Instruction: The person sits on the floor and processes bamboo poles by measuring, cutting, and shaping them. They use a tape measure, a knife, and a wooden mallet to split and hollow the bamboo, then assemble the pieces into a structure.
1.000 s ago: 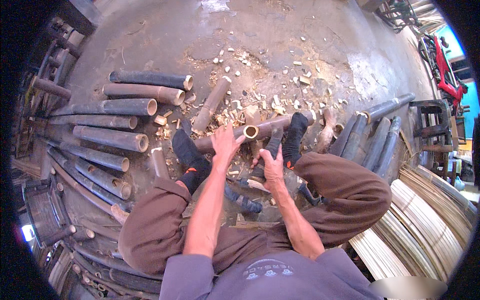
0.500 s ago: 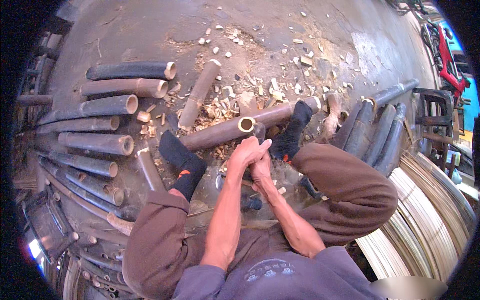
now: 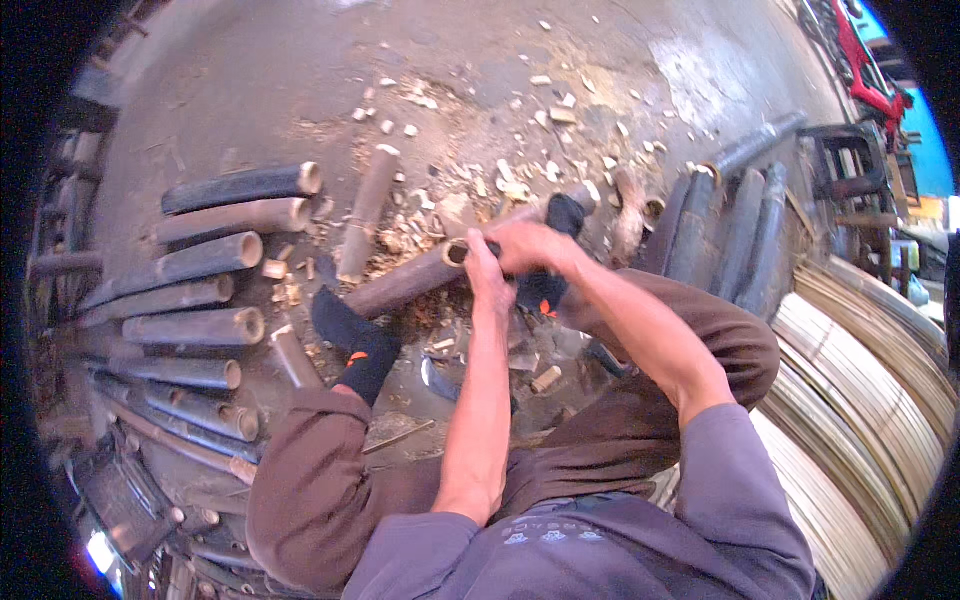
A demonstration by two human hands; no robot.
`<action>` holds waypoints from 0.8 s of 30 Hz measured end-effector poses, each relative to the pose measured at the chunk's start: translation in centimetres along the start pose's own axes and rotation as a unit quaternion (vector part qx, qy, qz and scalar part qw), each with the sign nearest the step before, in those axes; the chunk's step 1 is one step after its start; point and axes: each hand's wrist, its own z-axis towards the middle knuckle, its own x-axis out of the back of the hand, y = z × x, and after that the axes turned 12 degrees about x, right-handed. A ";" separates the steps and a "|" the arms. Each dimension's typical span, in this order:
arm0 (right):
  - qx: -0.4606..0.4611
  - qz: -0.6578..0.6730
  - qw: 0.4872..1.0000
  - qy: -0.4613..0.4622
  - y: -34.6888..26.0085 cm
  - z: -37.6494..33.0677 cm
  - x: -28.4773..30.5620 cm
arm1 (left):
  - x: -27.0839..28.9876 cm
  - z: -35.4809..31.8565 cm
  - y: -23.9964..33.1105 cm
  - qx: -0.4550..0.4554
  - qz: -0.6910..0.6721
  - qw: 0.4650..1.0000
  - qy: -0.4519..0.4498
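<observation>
My left hand (image 3: 482,265) is closed beside the pale-rimmed open end of a bamboo tube (image 3: 455,253). My right hand (image 3: 532,248) is curled against its right side, partly blurred. Between the two hands shows something dark, mostly hidden by my fingers, and its kind cannot be made out. A long brown bamboo pole (image 3: 400,285) lies slanting across the floor behind the hands. My socked left foot (image 3: 350,325) is at the pole's near-left end, and my socked right foot (image 3: 563,215) is against its right part.
Several cut bamboo tubes (image 3: 195,328) lie in a row at left, with more dark ones (image 3: 740,235) at right. Pale chips (image 3: 410,235) litter the floor beyond the pole. Bundled bamboo strips (image 3: 860,390) lie at right. A curved blade (image 3: 437,382) rests between my legs.
Both hands have moved up and away from my body. My right forearm has swung outward, its elbow now out to the right. The view has shifted a little.
</observation>
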 end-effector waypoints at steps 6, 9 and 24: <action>-0.001 -0.001 0.995 0.102 -3.2 -6.1 -5.5 | 5.2 -3.2 -2.9 -0.034 0.114 0.993 -0.023; 0.025 -0.037 0.994 0.097 -3.6 -6.2 -5.5 | 5.0 -4.3 -3.2 -0.035 0.056 0.997 -0.036; 0.020 0.394 0.795 0.460 -7.7 1.5 -18.7 | 7.4 -1.7 9.9 -0.052 0.801 0.593 0.068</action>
